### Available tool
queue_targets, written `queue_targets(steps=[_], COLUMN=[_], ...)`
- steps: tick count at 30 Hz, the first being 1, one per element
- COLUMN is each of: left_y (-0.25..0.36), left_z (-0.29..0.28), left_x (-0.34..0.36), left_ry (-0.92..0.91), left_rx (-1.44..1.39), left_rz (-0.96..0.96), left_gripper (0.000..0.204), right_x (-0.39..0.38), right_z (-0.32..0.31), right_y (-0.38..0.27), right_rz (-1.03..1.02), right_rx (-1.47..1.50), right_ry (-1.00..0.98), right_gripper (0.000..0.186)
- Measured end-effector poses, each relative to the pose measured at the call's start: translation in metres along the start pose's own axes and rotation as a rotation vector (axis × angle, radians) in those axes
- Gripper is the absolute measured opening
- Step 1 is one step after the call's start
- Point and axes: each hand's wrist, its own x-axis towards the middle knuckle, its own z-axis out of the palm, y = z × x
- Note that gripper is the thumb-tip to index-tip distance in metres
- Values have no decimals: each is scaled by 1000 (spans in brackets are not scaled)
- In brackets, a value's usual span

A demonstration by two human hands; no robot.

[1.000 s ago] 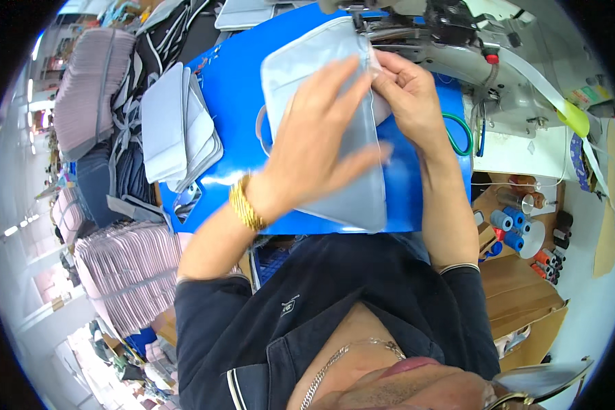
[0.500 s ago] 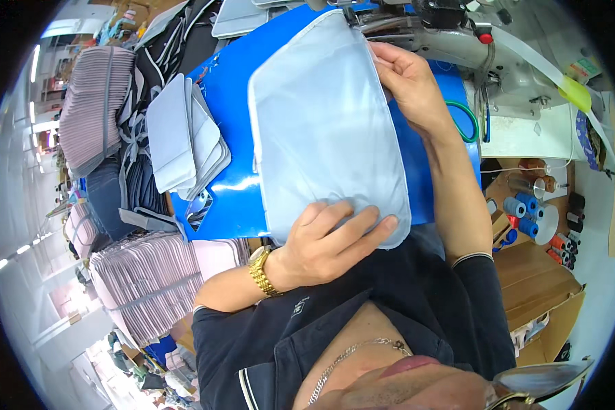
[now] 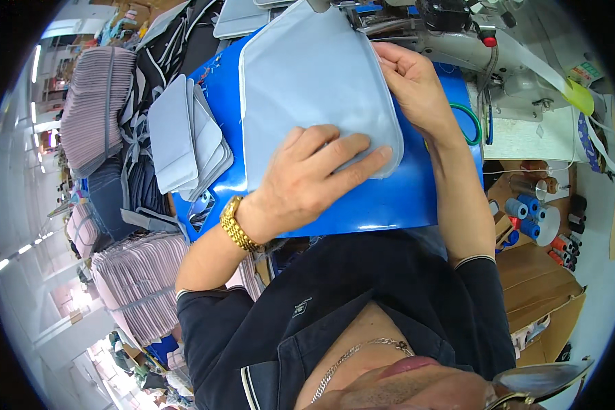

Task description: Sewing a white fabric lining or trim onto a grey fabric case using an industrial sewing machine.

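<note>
A light grey fabric panel (image 3: 307, 89) with rounded corners and a pale edge lies on the blue work surface (image 3: 383, 205). Its far end runs under the sewing machine (image 3: 348, 12), whose needle area is hard to make out. My left hand (image 3: 314, 167) rests on the panel's near end, fingers spread and lying on the cloth. At the panel's right edge, close to the machine, my right hand (image 3: 413, 85) has thumb and fingers closed on the border; the fingertips are partly hidden.
Smaller grey panels (image 3: 184, 137) lie stacked to the left, beyond them tied bundles of pinkish pieces (image 3: 96, 102). Green-handled scissors (image 3: 470, 124) sit right of my right forearm. Thread spools (image 3: 526, 208) and a cardboard box (image 3: 536, 287) stand at the right.
The panel has slid away from me, further under the machine. My left hand has moved forward with it, while my right hand has stayed nearly in place at the edge.
</note>
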Motion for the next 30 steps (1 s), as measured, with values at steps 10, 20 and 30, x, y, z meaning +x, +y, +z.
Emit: queue_targets(steps=[10,20,30], left_y=[-52,-93,-79], left_z=[2,5,17], left_x=[22,43,61], left_ry=[10,-36,1], left_rx=[84,224,386], left_rz=[51,65,-91], left_gripper=[48,46,37], right_x=[0,1,1], right_z=[4,3,8], right_y=[4,6,4], right_rz=[-123,-142,-142], right_rx=[2,-87,-243], right_ry=[35,64,167], right_gripper=[34,32,31])
